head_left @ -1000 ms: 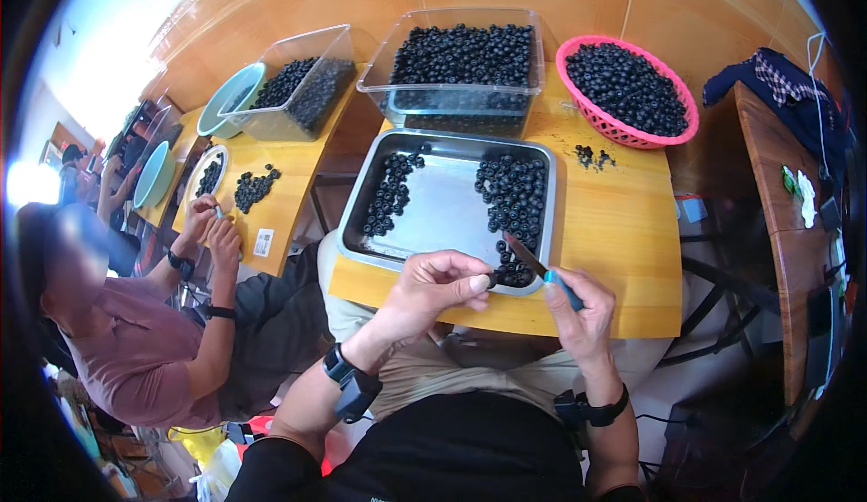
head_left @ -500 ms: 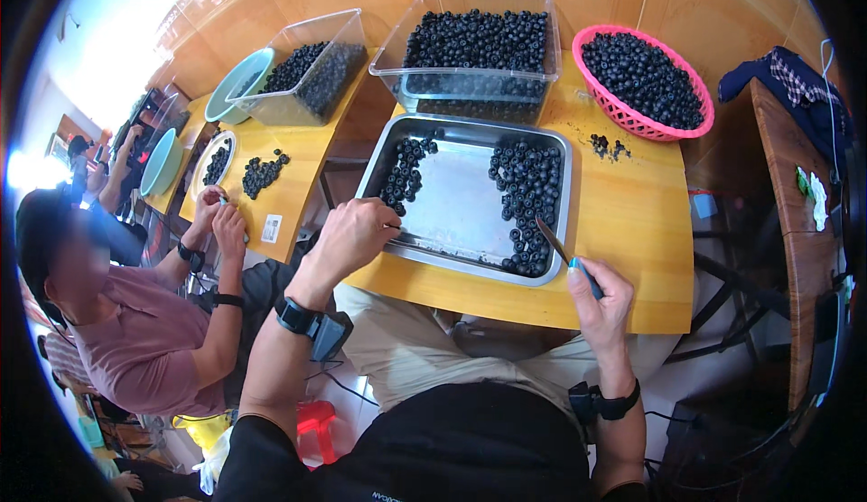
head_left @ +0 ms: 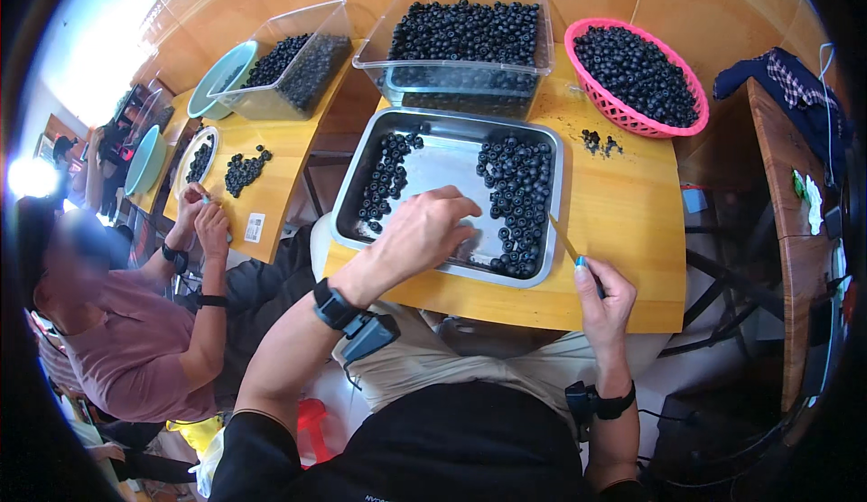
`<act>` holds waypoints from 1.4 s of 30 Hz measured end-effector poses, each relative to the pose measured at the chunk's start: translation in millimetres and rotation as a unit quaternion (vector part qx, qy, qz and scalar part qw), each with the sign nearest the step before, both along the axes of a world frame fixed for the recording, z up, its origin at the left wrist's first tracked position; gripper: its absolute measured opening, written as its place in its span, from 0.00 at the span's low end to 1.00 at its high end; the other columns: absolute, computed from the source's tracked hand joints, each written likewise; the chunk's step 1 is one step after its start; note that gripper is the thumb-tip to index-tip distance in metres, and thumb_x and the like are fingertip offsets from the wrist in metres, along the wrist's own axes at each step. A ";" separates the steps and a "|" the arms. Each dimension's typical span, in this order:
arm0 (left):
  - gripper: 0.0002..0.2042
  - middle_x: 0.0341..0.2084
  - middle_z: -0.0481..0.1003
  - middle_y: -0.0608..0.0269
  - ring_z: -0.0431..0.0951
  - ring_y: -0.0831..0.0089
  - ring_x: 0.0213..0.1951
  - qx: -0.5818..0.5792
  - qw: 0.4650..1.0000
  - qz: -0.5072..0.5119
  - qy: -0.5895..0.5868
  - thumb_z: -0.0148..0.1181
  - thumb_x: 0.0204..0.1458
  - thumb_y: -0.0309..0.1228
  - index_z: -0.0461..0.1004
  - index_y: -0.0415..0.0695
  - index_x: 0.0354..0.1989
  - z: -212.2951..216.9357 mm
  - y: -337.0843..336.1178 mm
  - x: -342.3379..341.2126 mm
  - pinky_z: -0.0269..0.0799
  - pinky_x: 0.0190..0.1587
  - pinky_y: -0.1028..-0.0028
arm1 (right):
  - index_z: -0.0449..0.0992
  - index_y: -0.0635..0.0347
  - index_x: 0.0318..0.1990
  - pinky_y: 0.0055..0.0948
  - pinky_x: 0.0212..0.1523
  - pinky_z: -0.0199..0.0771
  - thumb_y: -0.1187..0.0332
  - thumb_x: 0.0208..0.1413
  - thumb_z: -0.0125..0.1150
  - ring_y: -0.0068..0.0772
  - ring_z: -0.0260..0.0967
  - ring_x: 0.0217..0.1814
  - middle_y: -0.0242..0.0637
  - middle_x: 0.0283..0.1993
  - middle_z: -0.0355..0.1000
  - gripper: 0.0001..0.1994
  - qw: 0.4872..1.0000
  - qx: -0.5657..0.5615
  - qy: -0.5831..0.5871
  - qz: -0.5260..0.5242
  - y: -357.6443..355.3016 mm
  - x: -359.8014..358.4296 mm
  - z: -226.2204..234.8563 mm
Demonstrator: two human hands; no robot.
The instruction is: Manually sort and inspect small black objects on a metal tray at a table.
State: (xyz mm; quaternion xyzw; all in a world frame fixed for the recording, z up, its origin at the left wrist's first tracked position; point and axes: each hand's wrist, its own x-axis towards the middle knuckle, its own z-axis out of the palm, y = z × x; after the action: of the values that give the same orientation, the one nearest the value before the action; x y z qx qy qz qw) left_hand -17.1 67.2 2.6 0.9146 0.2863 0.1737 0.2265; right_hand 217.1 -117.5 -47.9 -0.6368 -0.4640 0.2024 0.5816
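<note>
My left hand (head_left: 423, 229) hovers over the near middle of a shallow metal tray (head_left: 446, 114). Its fingers are bent but apart, and I see nothing between them. In my right hand (head_left: 607, 296), just past the tray's right edge, is a small knife (head_left: 566, 238) with a thin blade and a blue handle, tilted up toward the tray. Inside the tray lie two groups of blueberries: a smaller group (head_left: 386, 177) along the left side, several with pale hollow tops, and a larger heap (head_left: 517, 197) along the right.
Behind the tray stands a clear plastic bin (head_left: 456, 78) full of blueberries. A pink basket (head_left: 643, 123) of them sits back right, beside dark scraps (head_left: 600, 143). On the left, a person (head_left: 135, 321) works at another table (head_left: 280, 197) holding a bin (head_left: 298, 78) and bowls.
My left hand has moved right, from the left group of berries to mid-tray, and its pinch has loosened. The knife blade has swung off the right heap to the tray's rim.
</note>
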 end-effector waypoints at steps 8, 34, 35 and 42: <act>0.11 0.38 0.81 0.50 0.82 0.49 0.40 0.020 0.999 -0.015 0.035 0.64 0.52 0.28 0.82 0.39 0.43 -17.7 11.3 38.3 0.78 0.45 0.57 | 0.81 0.74 0.43 0.26 0.32 0.67 0.61 0.62 0.67 0.24 0.67 0.30 0.37 0.28 0.73 0.18 1.000 -0.007 0.003 -0.010 -4.2 3.8 -3.3; 0.09 0.34 0.82 0.63 0.82 0.78 0.34 -0.487 0.827 0.048 -0.277 0.69 0.53 0.18 0.79 0.39 0.41 -21.9 -1.6 3.2 0.81 0.40 0.78 | 0.82 0.72 0.43 0.25 0.34 0.68 0.63 0.63 0.67 0.23 0.68 0.32 0.37 0.30 0.75 0.16 0.999 -0.017 0.035 0.005 -5.8 -0.2 -0.3; 0.09 0.34 0.82 0.63 0.83 0.77 0.34 -0.494 0.811 0.061 -0.308 0.69 0.53 0.18 0.80 0.39 0.42 -21.4 -1.1 -0.5 0.81 0.39 0.78 | 0.82 0.72 0.43 0.25 0.34 0.68 0.64 0.63 0.67 0.23 0.68 0.32 0.37 0.31 0.75 0.15 0.999 -0.018 0.036 0.010 -5.2 -1.6 1.0; 0.09 0.36 0.82 0.61 0.83 0.73 0.35 -0.555 0.719 0.159 -0.386 0.66 0.57 0.20 0.80 0.40 0.45 -10.9 -4.9 -20.3 0.85 0.41 0.74 | 0.82 0.72 0.43 0.25 0.33 0.68 0.64 0.63 0.66 0.23 0.68 0.31 0.37 0.30 0.75 0.15 0.999 -0.013 0.038 0.026 -2.3 -6.3 1.9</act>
State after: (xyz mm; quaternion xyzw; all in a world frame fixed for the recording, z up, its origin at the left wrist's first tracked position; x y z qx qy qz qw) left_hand -37.4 62.2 -8.2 0.4197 0.3606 0.3547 0.7537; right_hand 210.8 -119.8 -46.0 -0.6236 -0.4552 0.2473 0.5854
